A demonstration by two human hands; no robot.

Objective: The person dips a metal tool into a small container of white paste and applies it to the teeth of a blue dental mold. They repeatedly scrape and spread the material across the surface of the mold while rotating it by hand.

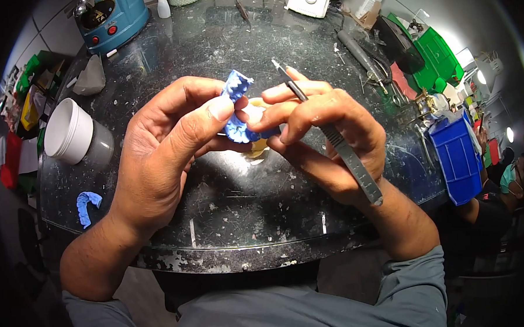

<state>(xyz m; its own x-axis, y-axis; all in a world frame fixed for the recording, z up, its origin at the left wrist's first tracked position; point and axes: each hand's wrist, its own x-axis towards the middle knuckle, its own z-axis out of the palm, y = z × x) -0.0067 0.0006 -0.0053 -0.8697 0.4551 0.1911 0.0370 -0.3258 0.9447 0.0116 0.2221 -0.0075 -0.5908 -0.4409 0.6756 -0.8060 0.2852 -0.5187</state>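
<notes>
A curved blue moulded piece (237,126) with a rough, notched surface is held up over the middle of the dark table. My left hand (170,141) pinches its left side between thumb and fingers. Fingertips of my right hand (325,131) touch the piece's right part. A slim metal tool (346,157) with ruler-like marks lies across my right hand, gripped between the fingers, its thin tip pointing up and left. Behind the piece sits a round yellowish object, partly hidden. Another blue arch-shaped piece (87,207) lies on the table at the left.
The dark, scratched table (216,194) carries a white tub (70,131), a blue machine (115,24), tweezers (242,11) and a grey handpiece (356,51). Blue (456,158) and green (433,56) bins stand at the right. Another person (511,179) is at the far right.
</notes>
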